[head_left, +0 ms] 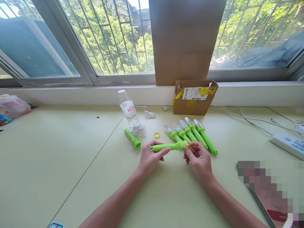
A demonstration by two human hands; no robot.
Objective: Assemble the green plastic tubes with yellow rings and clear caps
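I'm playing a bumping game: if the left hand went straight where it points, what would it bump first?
Past its held tube, the left hand would probably meet the leftmost capped tube; depth is unclear.

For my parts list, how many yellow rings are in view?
2: one yellow ring lies on the table; another yellow ring is at the held green tube's end, touching the right hand. Others may be hidden.

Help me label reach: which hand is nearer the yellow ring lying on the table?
The left hand, just in front of the yellow ring; the right hand is farther off, to its right.
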